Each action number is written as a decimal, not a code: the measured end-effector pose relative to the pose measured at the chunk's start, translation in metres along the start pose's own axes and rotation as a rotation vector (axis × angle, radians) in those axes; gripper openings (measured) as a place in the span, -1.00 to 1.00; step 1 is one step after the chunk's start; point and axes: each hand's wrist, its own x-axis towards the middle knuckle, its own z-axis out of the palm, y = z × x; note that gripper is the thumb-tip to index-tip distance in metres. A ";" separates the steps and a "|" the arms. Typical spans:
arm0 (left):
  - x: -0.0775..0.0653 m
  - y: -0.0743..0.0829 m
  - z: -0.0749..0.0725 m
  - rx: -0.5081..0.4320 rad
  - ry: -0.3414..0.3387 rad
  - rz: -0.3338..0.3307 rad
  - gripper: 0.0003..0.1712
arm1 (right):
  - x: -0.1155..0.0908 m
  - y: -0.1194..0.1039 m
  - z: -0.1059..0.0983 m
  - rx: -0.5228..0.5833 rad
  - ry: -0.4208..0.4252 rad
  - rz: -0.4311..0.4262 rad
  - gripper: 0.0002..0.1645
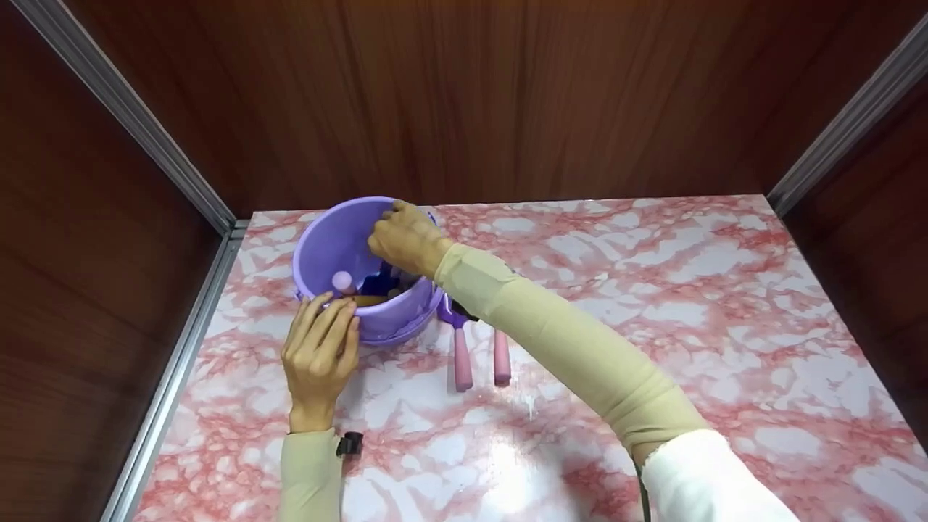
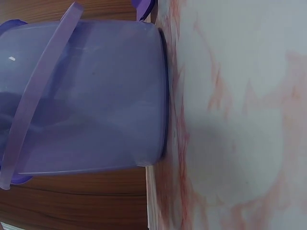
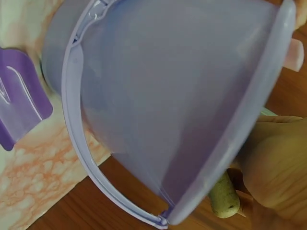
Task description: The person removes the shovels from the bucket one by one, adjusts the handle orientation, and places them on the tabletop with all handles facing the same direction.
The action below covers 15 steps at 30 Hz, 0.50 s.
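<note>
A purple bucket (image 1: 395,319) stands upright at the back left of the table. My left hand (image 1: 320,355) holds the near rim, its fingers laid over the edge; the left wrist view shows the bucket's side wall (image 2: 105,96). Over the far right of the opening, my right hand (image 1: 406,235) is curled. In the right wrist view a short olive-green handle end (image 3: 224,199) sticks out of that hand (image 3: 280,167), above the rim; the rest of it is hidden. Inside the bucket show a pink handle (image 1: 343,282), a yellowish piece (image 1: 368,300) and dark blue parts.
Right of the bucket lies a purple scoop (image 1: 453,312) with a pink handle (image 1: 462,366). Beside it is a second pink handle (image 1: 502,359), its head under my right arm. Wood-grain walls (image 1: 449,101) enclose the marbled table (image 1: 689,326). The bucket's bail (image 3: 74,110) hangs down outside.
</note>
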 end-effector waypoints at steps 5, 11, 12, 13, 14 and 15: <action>-0.001 0.000 0.001 -0.007 0.004 -0.007 -0.79 | -0.005 0.007 -0.006 0.012 0.000 0.030 -0.79; -0.001 0.002 0.002 -0.009 0.012 -0.007 -0.79 | -0.013 0.015 -0.010 0.016 0.019 0.074 -0.79; -0.001 0.002 0.001 -0.010 0.013 -0.007 -0.80 | -0.014 0.016 -0.011 0.011 0.028 0.081 -0.77; -0.001 0.002 0.001 -0.010 0.014 -0.008 -0.80 | -0.016 0.017 -0.012 0.006 0.037 0.092 -0.76; -0.001 0.001 0.001 -0.008 0.013 -0.009 -0.80 | -0.017 0.018 -0.012 0.003 0.050 0.103 -0.74; -0.001 0.001 0.002 -0.008 0.011 -0.011 -0.80 | -0.019 0.020 -0.013 -0.002 0.058 0.116 -0.73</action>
